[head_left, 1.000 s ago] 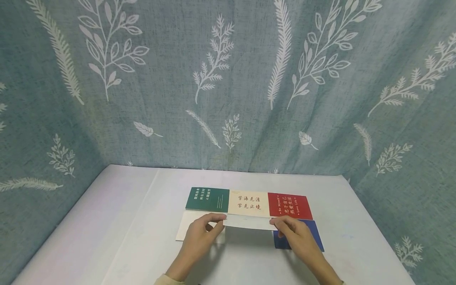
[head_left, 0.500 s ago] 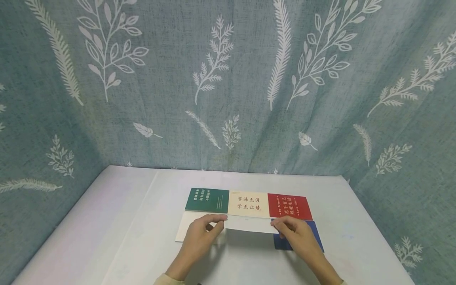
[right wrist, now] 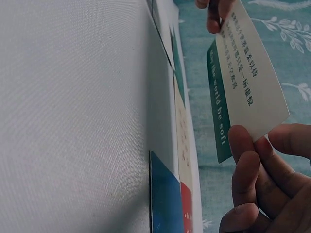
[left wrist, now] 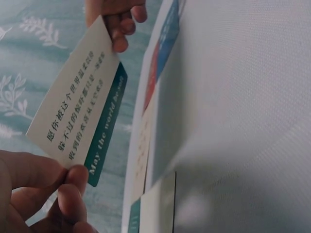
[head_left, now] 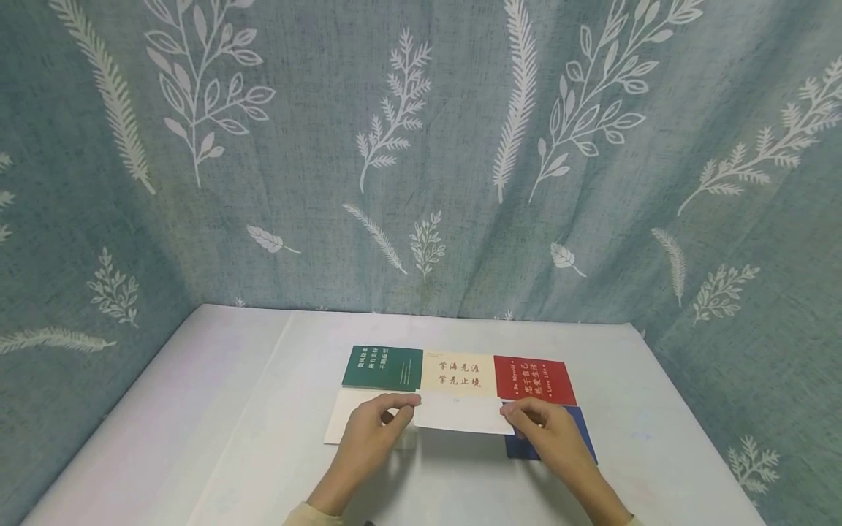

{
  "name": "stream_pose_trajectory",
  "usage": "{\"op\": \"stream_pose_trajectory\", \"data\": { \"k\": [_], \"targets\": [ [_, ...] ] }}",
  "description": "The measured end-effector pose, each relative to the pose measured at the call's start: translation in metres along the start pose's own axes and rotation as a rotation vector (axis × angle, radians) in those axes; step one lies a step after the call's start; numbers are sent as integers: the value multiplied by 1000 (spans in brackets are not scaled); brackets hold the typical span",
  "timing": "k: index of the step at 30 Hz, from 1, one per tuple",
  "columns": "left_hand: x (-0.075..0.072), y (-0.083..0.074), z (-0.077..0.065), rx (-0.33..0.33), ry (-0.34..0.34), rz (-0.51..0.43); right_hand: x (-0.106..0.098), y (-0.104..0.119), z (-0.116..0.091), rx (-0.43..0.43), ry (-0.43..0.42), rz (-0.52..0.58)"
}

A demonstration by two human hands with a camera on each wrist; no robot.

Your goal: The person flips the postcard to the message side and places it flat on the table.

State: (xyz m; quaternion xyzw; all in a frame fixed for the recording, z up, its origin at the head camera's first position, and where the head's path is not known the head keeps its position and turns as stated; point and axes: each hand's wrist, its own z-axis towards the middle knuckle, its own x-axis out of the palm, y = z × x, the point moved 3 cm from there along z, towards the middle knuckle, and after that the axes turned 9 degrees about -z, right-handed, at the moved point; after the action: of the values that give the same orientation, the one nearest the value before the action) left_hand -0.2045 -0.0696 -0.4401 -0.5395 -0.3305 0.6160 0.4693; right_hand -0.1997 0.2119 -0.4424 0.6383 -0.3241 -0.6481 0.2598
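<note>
The left hand (head_left: pixel 368 438) pinches the left end of a white card (head_left: pixel 460 413); the right end is pinched by the right hand (head_left: pixel 546 435). The card is held clear of the tabletop (head_left: pixel 263 409), over the gap between a cream card (head_left: pixel 342 420) and a blue card (head_left: pixel 582 431) (printed face turned downward). Uneven release could skew it onto neighbouring cards. No containers are seen.

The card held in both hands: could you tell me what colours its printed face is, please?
White with a teal-green band along one edge, clearest in the left wrist view of the card.
</note>
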Motion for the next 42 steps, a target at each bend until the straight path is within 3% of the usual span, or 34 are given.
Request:
{"op": "stream_pose_trajectory", "data": {
  "k": [17,22,30,42],
  "targets": [
    [4,1,1,-50,-27,8,3,-2,0,-19,-9,13],
    [5,2,1,-33,-37,26,3,-1,-2,-42,-20,25],
    [6,0,3,-13,-103,24,2,1,-2,-50,-41,79],
    [8,-10,8,19,-216,51,0,3,-3,-102,-75,76]
  ]
}}
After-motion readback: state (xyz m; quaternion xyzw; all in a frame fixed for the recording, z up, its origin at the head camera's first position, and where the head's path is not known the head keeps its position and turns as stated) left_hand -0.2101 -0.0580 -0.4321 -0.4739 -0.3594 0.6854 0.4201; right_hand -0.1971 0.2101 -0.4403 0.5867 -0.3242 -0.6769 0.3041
